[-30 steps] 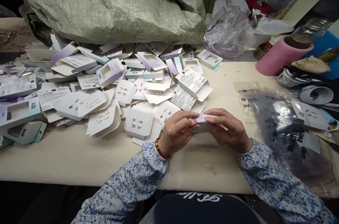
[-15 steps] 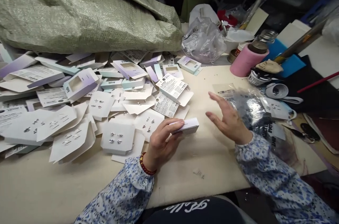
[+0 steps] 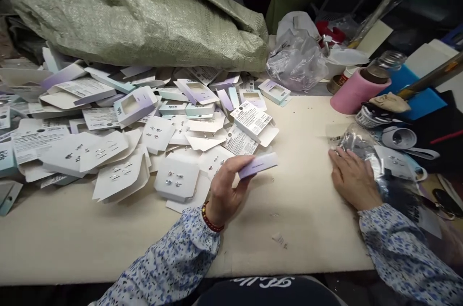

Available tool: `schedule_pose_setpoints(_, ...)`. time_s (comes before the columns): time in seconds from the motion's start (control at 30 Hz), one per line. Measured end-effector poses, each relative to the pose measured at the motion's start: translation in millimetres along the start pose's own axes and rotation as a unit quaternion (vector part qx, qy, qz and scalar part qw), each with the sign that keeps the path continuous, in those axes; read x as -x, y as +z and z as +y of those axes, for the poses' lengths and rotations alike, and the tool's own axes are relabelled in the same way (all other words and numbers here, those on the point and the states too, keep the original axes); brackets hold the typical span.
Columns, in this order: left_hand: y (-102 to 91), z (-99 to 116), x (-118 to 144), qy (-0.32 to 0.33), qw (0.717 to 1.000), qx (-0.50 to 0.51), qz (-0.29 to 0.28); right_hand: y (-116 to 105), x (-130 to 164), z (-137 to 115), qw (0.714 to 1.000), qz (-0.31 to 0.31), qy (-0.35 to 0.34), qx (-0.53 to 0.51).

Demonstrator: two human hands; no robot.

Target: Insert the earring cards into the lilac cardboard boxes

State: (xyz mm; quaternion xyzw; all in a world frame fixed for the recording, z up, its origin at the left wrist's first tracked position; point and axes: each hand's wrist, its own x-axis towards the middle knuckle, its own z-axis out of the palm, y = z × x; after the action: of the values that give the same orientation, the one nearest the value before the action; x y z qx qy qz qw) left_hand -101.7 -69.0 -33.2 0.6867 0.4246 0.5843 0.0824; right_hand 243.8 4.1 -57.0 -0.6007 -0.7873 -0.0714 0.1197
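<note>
My left hand (image 3: pixel 228 189) grips a small purple-and-white box (image 3: pixel 258 165) by one end, thumb and fingers around it, above the table. My right hand (image 3: pixel 352 176) lies palm down with fingers stretched out, on the near edge of a clear plastic bag (image 3: pixel 361 139) at the right. Left of my left hand are white cards with small metal earrings; one earring card (image 3: pixel 176 178) lies closest. Behind it, a printed box (image 3: pixel 253 118) rests with its flap out. Whether anything is under my right palm is hidden.
Heaped flat boxes (image 3: pixel 135 105) cover the left of the table. A large green woven sack (image 3: pixel 144 21) lies behind them. Farther right are a crumpled plastic bag (image 3: pixel 298 62), a pink cone (image 3: pixel 356 91) and a white paper roll (image 3: pixel 399 138).
My right hand has moved right and down onto the plastic bag. The box in my left hand has turned, showing its purple side. The view has shifted left.
</note>
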Motion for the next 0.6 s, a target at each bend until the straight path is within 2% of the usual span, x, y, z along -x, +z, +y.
schedule_pose_setpoints(0.07,-0.1,2,-4,0.048,0.999,0.007,0.0,-12,-9,-6,0.995,0.051,-0.034,-0.074)
schedule_pose_setpoints(0.13,-0.4,4,-6,0.094,0.995,0.004,0.013,-30,-18,-23,0.974,0.099,-0.073,-0.189)
schedule_pose_setpoints(0.17,-0.7,5,-6,0.114,0.993,-0.013,0.023,-40,-22,-36,0.957,0.095,-0.083,-0.263)
schedule_pose_setpoints(0.2,-0.9,7,-6,0.131,0.99,-0.041,0.032,-49,-23,-50,0.934,0.062,-0.073,-0.344)
schedule_pose_setpoints(0.23,-1.1,8,-4,0.144,0.986,-0.074,0.041,-57,-23,-66,0.895,-0.02,-0.053,-0.442)
schedule_pose_setpoints(0.3,-0.9,11,-1,0.162,0.977,-0.13,0.039,-67,-19,-97,0.756,-0.207,-0.014,-0.621)
schedule_pose_setpoints(0.33,-0.5,13,1,0.171,0.975,-0.142,0.021,-70,-16,-110,0.695,-0.272,0.011,-0.665)
schedule_pose_setpoints(0.37,0.3,14,3,0.178,0.973,-0.147,-0.005,-70,-13,-120,0.651,-0.312,0.036,-0.691)
schedule_pose_setpoints(0.4,1.3,14,4,0.178,0.972,-0.149,-0.037,-68,-12,-126,0.629,-0.329,0.061,-0.701)
schedule_pose_setpoints(0.43,2.4,15,6,0.172,0.971,-0.15,-0.071,-66,-12,-128,0.624,-0.329,0.085,-0.703)
schedule_pose_setpoints(0.5,4.7,14,7,0.144,0.97,-0.151,-0.128,-59,-20,-117,0.636,-0.295,0.131,-0.701)
schedule_pose_setpoints(0.6,7.2,13,7,0.102,0.973,-0.132,-0.162,-50,-51,-81,0.666,-0.182,0.198,-0.696)
